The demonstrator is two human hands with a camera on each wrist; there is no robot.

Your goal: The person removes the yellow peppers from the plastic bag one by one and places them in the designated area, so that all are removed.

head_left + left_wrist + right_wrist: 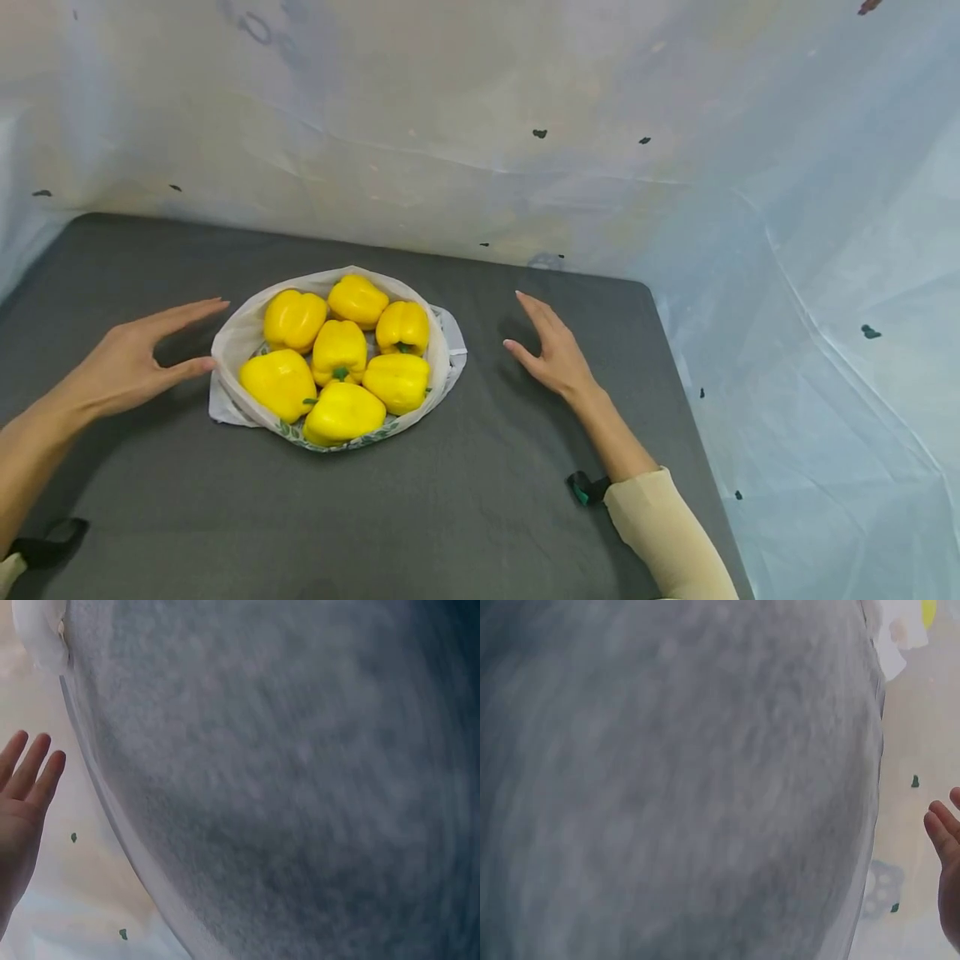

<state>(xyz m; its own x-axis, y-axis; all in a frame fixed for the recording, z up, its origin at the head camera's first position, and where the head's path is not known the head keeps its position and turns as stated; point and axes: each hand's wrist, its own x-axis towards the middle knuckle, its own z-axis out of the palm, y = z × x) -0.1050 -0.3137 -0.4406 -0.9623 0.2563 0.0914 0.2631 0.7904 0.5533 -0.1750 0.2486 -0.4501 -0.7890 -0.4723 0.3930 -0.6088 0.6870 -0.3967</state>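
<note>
Several yellow bell peppers lie in a white cloth bag with its rim rolled down and a green leaf print on its front. To the left of the bag is my left hand, fingers extended and thumb apart, its thumb tip close to the rim; whether it touches cannot be told. My right hand hovers over the table right of the bag, fingers straight and holding nothing. The left wrist view shows extended fingers and a white edge of the bag. In the right wrist view, a yellow pepper peeks in at the top.
A dark grey cloth-covered table carries the bag. Pale translucent sheeting with small dark green spots hangs behind the table and along its right side. Black straps sit around the wrists.
</note>
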